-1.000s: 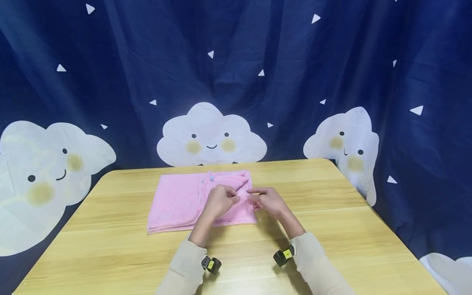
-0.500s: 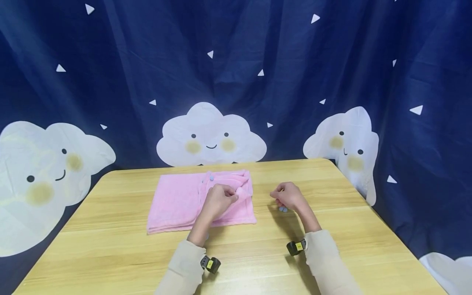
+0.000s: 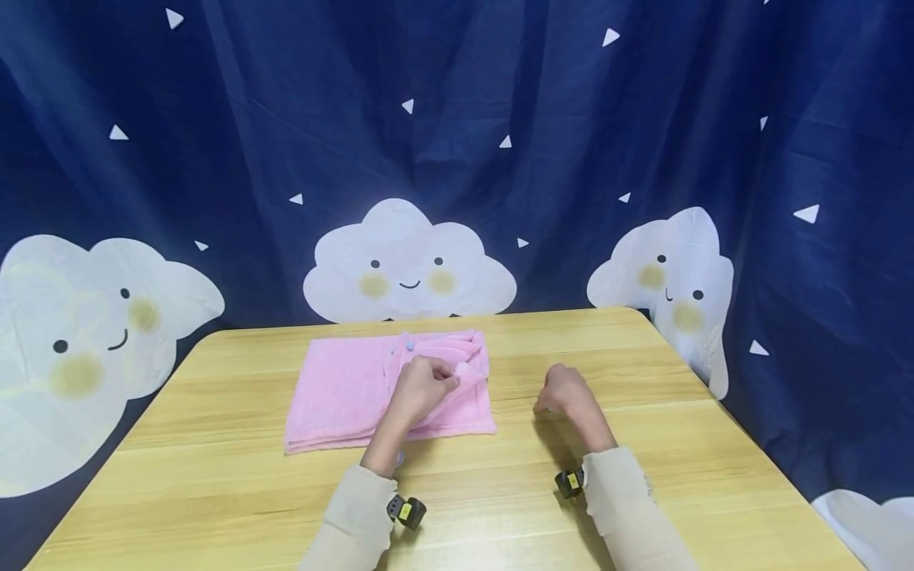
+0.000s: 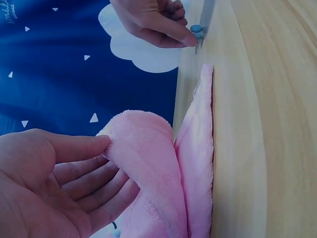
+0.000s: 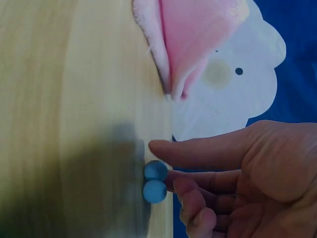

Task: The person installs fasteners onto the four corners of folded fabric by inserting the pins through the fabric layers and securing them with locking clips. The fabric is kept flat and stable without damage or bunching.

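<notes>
A folded pink plush cloth (image 3: 343, 388) lies on the table, its right part loosely bunched. My left hand (image 3: 423, 387) pinches a raised fold of it between thumb and fingers; in the left wrist view this fold (image 4: 148, 144) stands up off the layer below. To the right of the cloth my right hand (image 3: 569, 392) reaches down low over the tabletop. In the right wrist view two small blue balls (image 5: 155, 191) sit side by side on the table, right at the fingertips, with the thumb (image 5: 198, 151) held apart from them. From the head view the hand hides both balls.
One blue round piece (image 3: 410, 346) sits on the cloth's upper part. Another small blue piece (image 3: 400, 457) shows beside the left forearm. The wooden table (image 3: 678, 476) ends at a dark blue curtain (image 3: 457, 143) with white clouds. Both wrists wear black cameras.
My right hand has left the cloth, moved right and dipped towards the table by the blue balls. The left hand stays in place, with the fold now raised higher.
</notes>
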A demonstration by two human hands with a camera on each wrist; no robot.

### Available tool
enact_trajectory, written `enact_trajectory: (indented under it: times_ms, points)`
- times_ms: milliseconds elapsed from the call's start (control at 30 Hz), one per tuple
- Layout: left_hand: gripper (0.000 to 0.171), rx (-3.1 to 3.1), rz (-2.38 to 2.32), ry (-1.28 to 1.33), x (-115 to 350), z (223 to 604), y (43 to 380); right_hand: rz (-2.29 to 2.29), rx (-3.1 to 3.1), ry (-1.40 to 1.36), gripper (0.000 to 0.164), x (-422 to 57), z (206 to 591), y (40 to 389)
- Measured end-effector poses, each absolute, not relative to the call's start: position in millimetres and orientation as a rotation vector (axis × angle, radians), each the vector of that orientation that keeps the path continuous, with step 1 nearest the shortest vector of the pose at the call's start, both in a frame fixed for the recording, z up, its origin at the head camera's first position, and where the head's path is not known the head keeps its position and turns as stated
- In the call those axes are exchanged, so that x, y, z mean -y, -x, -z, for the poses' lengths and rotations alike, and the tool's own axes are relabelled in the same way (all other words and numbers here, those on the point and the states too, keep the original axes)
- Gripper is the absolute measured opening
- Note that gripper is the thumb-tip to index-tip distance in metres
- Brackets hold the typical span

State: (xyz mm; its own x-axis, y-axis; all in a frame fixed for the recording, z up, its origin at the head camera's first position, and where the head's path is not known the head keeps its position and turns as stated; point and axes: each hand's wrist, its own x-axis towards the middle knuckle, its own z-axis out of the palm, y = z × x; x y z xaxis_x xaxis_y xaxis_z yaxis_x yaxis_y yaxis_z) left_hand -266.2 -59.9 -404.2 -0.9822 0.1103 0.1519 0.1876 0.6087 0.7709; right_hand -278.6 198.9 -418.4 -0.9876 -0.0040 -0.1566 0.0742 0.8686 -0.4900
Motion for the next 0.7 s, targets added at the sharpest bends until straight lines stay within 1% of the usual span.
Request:
enact_trajectory:
  times_ms: [300,500,633,700]
  points:
    - [0.007,2.737,1.338,0.254,59,401,265,0.764,-2.912,-0.05,0.038,-197,424,278]
    - [0.006,2.738,1.34,0.253,60,402,264,0.782,-2.954,-0.042,0.033,-193,420,278]
    - [0.006,2.729,1.342,0.262,60,403,265,0.891,-2.937,-0.022,0.033,-188,415,279]
    - [0.006,2.724,1.348,0.269,60,403,265,0.979,-2.899,-0.001,0.029,-185,412,278]
